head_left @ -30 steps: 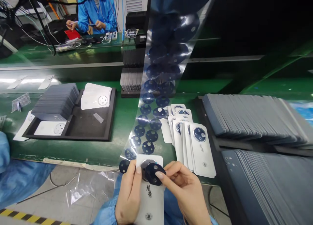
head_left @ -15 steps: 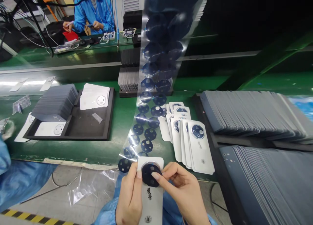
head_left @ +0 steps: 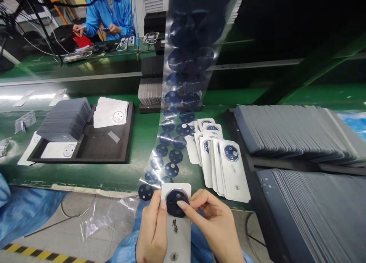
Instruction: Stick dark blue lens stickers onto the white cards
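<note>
1. At the bottom centre of the frame, the left hand grips a white back cover along its left edge, thumb laid up its side, fingers closed around the cover.
2. The right hand comes in from the right; its thumb and forefinger pinch a dark round lens sticker that lies on the cover's camera ring near the cover's upper end.
3. Against the picture one second back, the sticker now sits squarely over the ring rather than tilted off to its right; since half a second back it has barely shifted.
4. A clear film strip carrying two rows of dark stickers runs from the top centre of the frame down to just above the cover, its lower end touching the cover's upper edge.
5. Just right of the strip, a fanned row of finished covers lies on the green counter.
6. The counter's near edge runs just above the hands; left of the hands open floor shows, while on the right a dark tray of grey covers stands close.
7. At the middle left a black tray holds more covers, well apart from the hands.
</note>
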A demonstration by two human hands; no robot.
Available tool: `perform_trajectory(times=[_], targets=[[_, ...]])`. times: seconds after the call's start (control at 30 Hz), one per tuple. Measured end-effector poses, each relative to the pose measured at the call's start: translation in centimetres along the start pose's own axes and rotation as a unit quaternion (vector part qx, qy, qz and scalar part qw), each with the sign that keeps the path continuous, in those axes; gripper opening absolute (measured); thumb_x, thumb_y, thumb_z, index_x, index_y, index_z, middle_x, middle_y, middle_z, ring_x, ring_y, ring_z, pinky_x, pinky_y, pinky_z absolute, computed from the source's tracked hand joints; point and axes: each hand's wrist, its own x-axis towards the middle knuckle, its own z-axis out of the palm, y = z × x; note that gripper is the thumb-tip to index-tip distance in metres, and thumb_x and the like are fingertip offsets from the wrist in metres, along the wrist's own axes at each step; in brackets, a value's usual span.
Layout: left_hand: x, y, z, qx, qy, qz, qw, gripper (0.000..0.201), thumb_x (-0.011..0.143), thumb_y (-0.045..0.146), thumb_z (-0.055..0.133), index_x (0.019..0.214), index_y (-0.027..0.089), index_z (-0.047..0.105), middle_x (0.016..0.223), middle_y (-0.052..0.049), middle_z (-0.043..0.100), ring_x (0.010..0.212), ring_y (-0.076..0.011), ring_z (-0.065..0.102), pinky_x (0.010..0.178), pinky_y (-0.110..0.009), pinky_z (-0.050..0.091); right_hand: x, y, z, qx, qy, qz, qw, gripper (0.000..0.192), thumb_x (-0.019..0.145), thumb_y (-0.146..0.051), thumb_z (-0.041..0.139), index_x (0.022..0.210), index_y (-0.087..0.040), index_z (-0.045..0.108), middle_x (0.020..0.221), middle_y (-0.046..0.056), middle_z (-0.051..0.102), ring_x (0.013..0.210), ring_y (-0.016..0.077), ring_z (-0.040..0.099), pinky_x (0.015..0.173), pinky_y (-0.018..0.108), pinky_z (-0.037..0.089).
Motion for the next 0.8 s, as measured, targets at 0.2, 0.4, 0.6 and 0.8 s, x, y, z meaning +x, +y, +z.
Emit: perform_trajectory(times=[0.2, 0.4, 0.6, 0.8], targets=[[0.1, 0.7, 0.0, 0.008, -0.030, 0.012, 0.999, 0.042, 0.096, 0.053, 0.050, 0.113, 0.020, 0.069, 0.097, -0.011, 0.076, 0.088, -0.0278, 0.067, 0.083, -0.035, 0.050, -0.3, 0.1, 0.3, -0.028, 0.010, -0.019, 0.999, 0.033, 0.074, -0.035, 0.083, 0.059, -0.020, 0.057, 0.058, -0.004, 0.058, 0.054, 0.0096, 0.057, 0.053, 0.018, 0.049], [0.1, 1.6, 0.4, 0.026, -0.073, 0.039, 0.996, 0.036, 0.101, 0.046, 0.043, 0.113, 0.020, 0.065, 0.102, -0.009, 0.075, 0.079, -0.0216, 0.066, 0.082, -0.032, 0.049, -0.7, 0.1, 0.8, -0.122, 0.026, -0.117, 0.985, 0.027, 0.084, -0.030, 0.075, 0.067, -0.022, 0.056, 0.064, -0.004, 0.059, 0.057, 0.0106, 0.057, 0.056, 0.020, 0.049], [0.2, 0.7, 0.0, 0.000, -0.040, 0.028, 0.999, 0.033, 0.098, 0.048, 0.049, 0.109, 0.020, 0.064, 0.095, -0.007, 0.074, 0.081, -0.0221, 0.066, 0.072, -0.028, 0.049, -0.6, 0.7, 0.6, -0.256, 0.108, -0.188, 0.942, 0.040, 0.074, -0.042, 0.082, 0.098, -0.024, 0.057, 0.097, 0.003, 0.061, 0.075, 0.0160, 0.059, 0.065, 0.027, 0.051], [0.1, -0.5, -0.1, -0.055, -0.071, -0.001, 0.996, 0.046, 0.091, 0.045, 0.062, 0.131, 0.021, 0.058, 0.124, -0.012, 0.068, 0.114, -0.0298, 0.062, 0.090, -0.033, 0.051, -0.5, 1.1, 0.7, -0.139, -0.073, -0.009, 0.988, 0.025, 0.094, -0.048, 0.058, 0.100, -0.023, 0.057, 0.085, 0.001, 0.067, 0.078, 0.0165, 0.064, 0.069, 0.025, 0.050]])
